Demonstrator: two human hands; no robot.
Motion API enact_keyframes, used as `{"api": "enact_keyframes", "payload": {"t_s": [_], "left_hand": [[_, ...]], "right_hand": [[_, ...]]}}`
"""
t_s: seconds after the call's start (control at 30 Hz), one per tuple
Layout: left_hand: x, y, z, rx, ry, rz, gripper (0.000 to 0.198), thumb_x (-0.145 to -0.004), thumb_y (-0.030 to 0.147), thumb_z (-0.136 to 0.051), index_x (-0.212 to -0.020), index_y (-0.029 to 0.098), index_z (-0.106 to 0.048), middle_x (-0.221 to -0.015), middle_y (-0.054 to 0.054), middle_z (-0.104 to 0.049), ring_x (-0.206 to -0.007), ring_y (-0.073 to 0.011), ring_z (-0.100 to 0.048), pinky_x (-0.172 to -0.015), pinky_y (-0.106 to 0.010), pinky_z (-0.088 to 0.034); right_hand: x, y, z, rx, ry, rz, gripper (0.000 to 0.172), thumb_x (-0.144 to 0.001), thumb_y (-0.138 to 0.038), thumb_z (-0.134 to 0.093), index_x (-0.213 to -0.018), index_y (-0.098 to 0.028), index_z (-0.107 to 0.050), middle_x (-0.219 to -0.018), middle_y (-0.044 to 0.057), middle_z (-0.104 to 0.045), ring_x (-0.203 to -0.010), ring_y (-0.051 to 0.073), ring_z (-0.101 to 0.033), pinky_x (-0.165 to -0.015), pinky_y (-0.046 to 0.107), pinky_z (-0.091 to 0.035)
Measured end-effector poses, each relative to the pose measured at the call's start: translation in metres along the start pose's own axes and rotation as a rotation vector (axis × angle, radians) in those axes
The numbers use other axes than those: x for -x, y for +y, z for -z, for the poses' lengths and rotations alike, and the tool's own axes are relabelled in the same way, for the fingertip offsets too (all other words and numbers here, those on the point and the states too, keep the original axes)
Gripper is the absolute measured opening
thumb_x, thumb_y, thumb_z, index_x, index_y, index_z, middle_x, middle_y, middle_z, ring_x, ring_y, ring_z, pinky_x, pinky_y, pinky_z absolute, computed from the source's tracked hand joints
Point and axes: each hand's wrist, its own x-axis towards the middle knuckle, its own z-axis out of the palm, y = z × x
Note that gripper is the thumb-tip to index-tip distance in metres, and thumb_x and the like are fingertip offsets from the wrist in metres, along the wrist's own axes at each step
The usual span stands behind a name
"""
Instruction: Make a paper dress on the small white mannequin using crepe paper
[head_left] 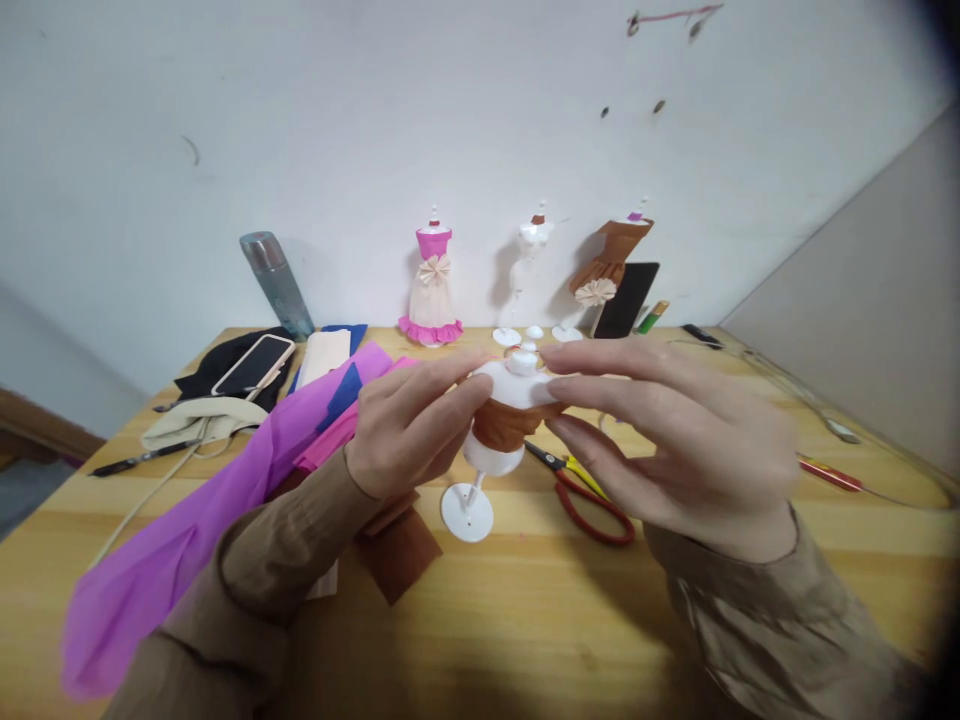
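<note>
In front of me a small white dress form (pixel 517 383) stands tilted on a round white base, with brown crepe paper (pixel 504 427) wrapped about its chest. My left hand (pixel 420 415) grips the form's left shoulder, its thumb side partly hidden. On the other side my right hand (pixel 667 430) pinches the brown paper at the form's edge between thumb and fingers. Beneath the hands lie red-handled scissors (pixel 592 505) on the table. Squares of brown paper (pixel 401 555) rest near my left wrist.
Against the wall stand a pink-dressed form (pixel 433 285), a bare white form (pixel 531 265) and a brown-dressed form (pixel 622 250). Purple crepe paper (pixel 202 520) stretches across the left. A phone (pixel 255 364), a bottle (pixel 277 285) and a red-handled tool (pixel 831 474) lie or stand around.
</note>
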Motion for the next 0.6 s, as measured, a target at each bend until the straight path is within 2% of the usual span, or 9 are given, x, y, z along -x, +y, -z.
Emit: {"api": "enact_keyframes", "payload": {"t_s": [0.17,0.3,0.43,0.6], "left_hand": [[0.0007,0.0005,0.0016,-0.08,-0.013,-0.026,0.022,-0.088,0.009,-0.063,-0.109,0.014,-0.063,-0.107,-0.016,-0.076,-0.098,-0.0203,-0.074,-0.076,-0.029,-0.063],[0.0019,0.0012,0.0008,-0.088,-0.005,-0.055,0.022,-0.09,0.01,-0.061,-0.112,0.013,-0.061,-0.108,-0.018,-0.076,-0.1,-0.0215,-0.074,-0.076,-0.031,-0.063],[0.0009,0.0029,0.0017,-0.117,-0.029,-0.042,0.027,-0.091,0.013,-0.061,-0.118,0.017,-0.06,-0.11,-0.014,-0.076,-0.102,-0.0192,-0.073,-0.077,-0.029,-0.062],[0.0016,0.0025,0.0043,-0.133,-0.065,-0.044,0.028,-0.092,0.015,-0.061,-0.12,0.02,-0.061,-0.111,-0.013,-0.076,-0.097,-0.0178,-0.074,-0.073,-0.028,-0.061]], "right_hand": [[-0.0004,0.0015,-0.0002,0.002,0.004,0.133,0.021,-0.079,-0.015,-0.073,-0.094,-0.029,-0.071,-0.114,0.007,-0.075,-0.094,0.027,-0.073,-0.076,0.042,-0.06],[-0.0023,0.0021,0.0006,-0.018,0.027,0.111,0.018,-0.084,-0.018,-0.068,-0.098,-0.029,-0.07,-0.114,0.008,-0.075,-0.094,0.027,-0.073,-0.076,0.043,-0.061],[-0.0025,0.0026,-0.0002,-0.053,0.039,0.121,0.024,-0.084,-0.013,-0.066,-0.103,-0.027,-0.07,-0.114,0.009,-0.074,-0.092,0.026,-0.073,-0.075,0.042,-0.061],[-0.0024,0.0003,0.0003,-0.085,0.03,0.086,0.03,-0.082,-0.011,-0.067,-0.108,-0.025,-0.07,-0.123,0.012,-0.069,-0.101,0.029,-0.07,-0.077,0.044,-0.061]]}}
